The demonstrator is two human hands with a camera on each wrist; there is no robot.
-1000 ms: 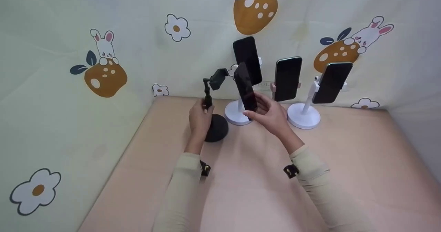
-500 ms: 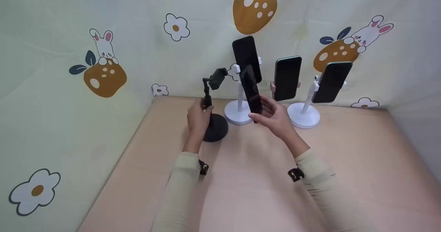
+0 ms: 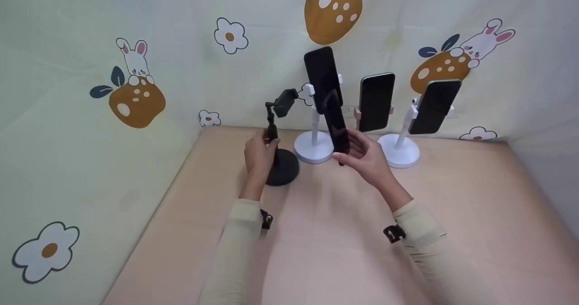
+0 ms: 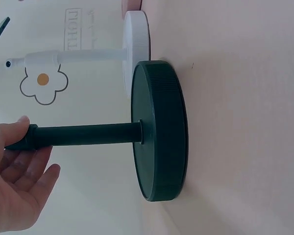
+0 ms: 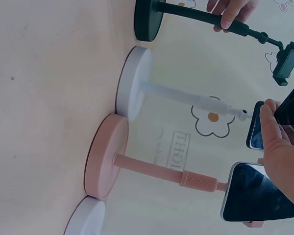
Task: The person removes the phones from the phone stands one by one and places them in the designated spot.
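My left hand (image 3: 259, 156) grips the upper pole of a dark green phone stand (image 4: 167, 132), thumb on one side and fingers on the other. The stand's round base is on the table, and its clamp (image 3: 285, 103) at the top holds no phone. My right hand (image 3: 367, 161) holds a black smartphone (image 3: 337, 131) by its lower end, tilted, to the right of that clamp. In the head view this phone overlaps the lower part of another phone (image 3: 321, 72), which sits in a white stand (image 3: 312, 149) behind it.
A pink stand (image 5: 152, 168) holds a phone (image 3: 376, 101), its base hidden by my right hand in the head view. Further right, a second white stand (image 3: 399, 152) holds another phone (image 3: 435, 107). A patterned curtain (image 3: 253, 78) hangs behind the table (image 3: 316, 232).
My right hand has moved to the right and slightly toward me with the smartphone, away from the green stand's clamp. My left hand stays on the pole, nearly still.
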